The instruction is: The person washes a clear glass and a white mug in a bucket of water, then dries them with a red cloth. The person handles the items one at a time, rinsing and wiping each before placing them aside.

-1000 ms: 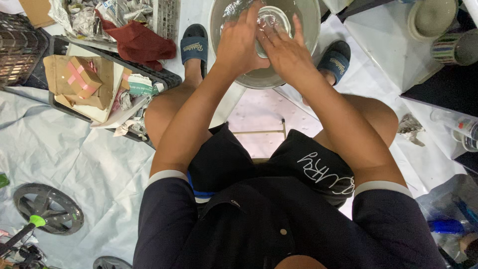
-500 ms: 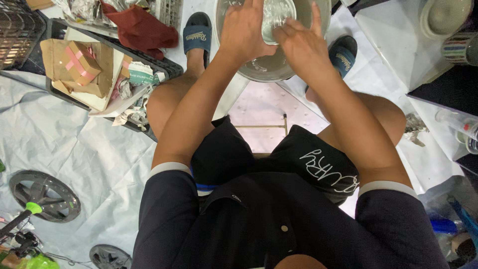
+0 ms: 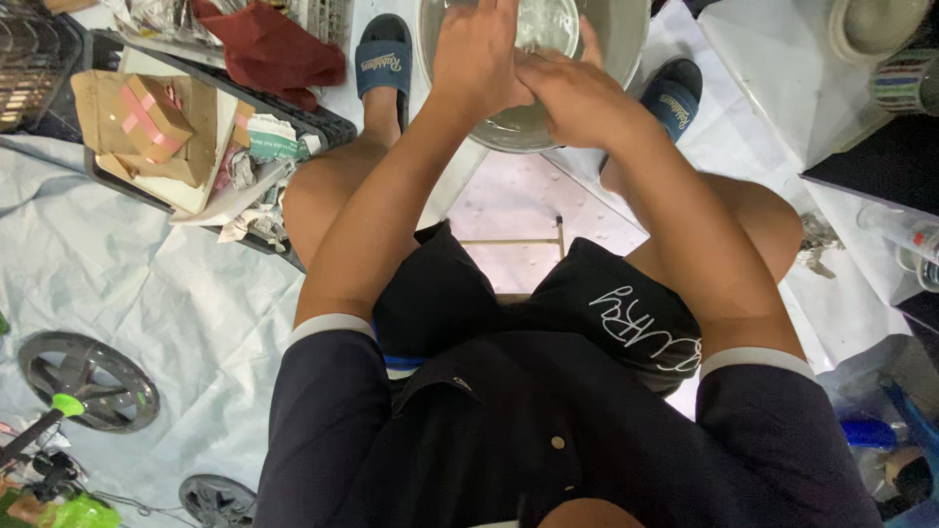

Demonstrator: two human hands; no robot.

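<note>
A round metal basin (image 3: 624, 39) stands on the floor between my feet at the top of the head view. Inside it I hold a clear glass vessel (image 3: 548, 22), partly cut off by the frame's top edge. My left hand (image 3: 476, 59) wraps its left side. My right hand (image 3: 572, 93) presses against its near side, fingers curled and touching the left hand. Most of the vessel is hidden behind both hands.
A black tray (image 3: 323, 127) of cardboard boxes, crumpled paper and a dark red cloth (image 3: 274, 49) lies at upper left. Grey wheels (image 3: 88, 381) sit lower left on a pale sheet. Striped cups (image 3: 905, 78) and glassware stand at right.
My right hand has slid from the vessel's right rim to its near side, fingers curling in against the left hand. The view has tilted slightly, pushing the basin further up.
</note>
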